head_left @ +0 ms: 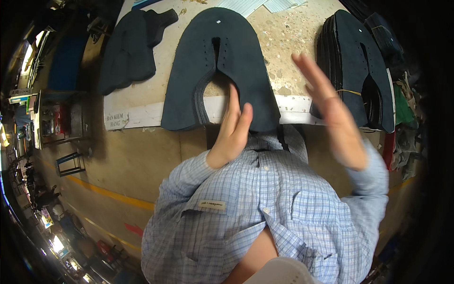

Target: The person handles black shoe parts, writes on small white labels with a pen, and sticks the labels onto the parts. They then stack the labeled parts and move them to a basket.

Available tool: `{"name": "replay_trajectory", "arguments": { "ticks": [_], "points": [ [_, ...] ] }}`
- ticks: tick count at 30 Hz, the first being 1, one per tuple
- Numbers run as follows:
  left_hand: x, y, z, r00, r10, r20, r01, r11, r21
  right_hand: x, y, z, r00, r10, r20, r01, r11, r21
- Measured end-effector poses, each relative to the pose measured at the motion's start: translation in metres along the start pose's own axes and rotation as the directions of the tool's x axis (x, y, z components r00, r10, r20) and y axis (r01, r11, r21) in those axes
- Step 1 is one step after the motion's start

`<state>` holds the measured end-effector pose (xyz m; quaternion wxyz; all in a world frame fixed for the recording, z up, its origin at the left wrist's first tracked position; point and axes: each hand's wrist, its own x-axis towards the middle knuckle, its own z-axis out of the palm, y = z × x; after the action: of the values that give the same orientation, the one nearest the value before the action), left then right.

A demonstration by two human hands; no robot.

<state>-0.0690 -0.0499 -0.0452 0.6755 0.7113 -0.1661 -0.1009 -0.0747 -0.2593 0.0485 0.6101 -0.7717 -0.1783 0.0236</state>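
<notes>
Left hand at the cutout of a slotted stack; right hand raised and empty as far as seen

The keyhole-cut stack (195, 71) of dark blue-grey sheets occupies the upper centre of the frame. It lies flat, rounded end toward the top, its two legs reaching the table's front edge. This placement appears to put the cutout within easy reach.

The left hand (229, 132), at centre, is flat: fingers straight and laid together as far as visible, thumb slightly apart. The fingers point up into the cutout beside its right inner edge; contact cannot be confirmed. The upright palm would suit bearing against that edge.

The right hand (333, 106), right of centre, is blurred, with fingers outstretched and nothing visible in its grasp. It is apart from the central stack; whether the fingers touch one another cannot be told.

At upper right lies a second keyhole-cut bundle (352, 52), turned the same way. A tan band (350, 92) crosses one leg, probably to keep the layers aligned. At upper left rests a scalloped dark stack (130, 54). All three are on the pale speckled table (287, 47), with patterned sheets (243, 6) at the top edge.

Below centre is the wearer's checked shirt (265, 184); a dark stool frame (71, 164) stands at left.
</notes>
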Motion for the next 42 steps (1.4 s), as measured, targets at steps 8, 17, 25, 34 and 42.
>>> {"name": "replay_trajectory", "arguments": {
  "ticks": [8,17,25,34,42],
  "points": [
    [0.002,0.000,0.002,0.957,-0.248,-0.150,0.138,0.844,-0.518,0.008,0.089,0.061,0.945,0.322,-0.054,-0.207,0.720,0.662],
    [0.000,-0.007,0.021,0.989,-0.135,-0.055,0.097,0.892,-0.441,0.015,0.084,0.072,0.928,0.343,-0.144,-0.213,0.807,0.550],
    [-0.020,0.016,-0.009,0.942,-0.326,0.079,0.319,0.797,-0.512,0.007,0.061,0.036,0.968,-0.165,0.190,0.250,0.712,-0.657],
    [-0.026,0.010,-0.004,0.963,-0.241,0.123,0.267,0.918,-0.293,-0.003,0.065,0.036,0.954,-0.074,0.291,0.256,0.705,-0.661],
    [0.004,0.000,0.025,0.991,-0.131,-0.030,0.114,0.942,-0.315,0.006,0.093,0.064,0.953,0.248,-0.172,-0.136,0.861,0.490]
  ]
}}
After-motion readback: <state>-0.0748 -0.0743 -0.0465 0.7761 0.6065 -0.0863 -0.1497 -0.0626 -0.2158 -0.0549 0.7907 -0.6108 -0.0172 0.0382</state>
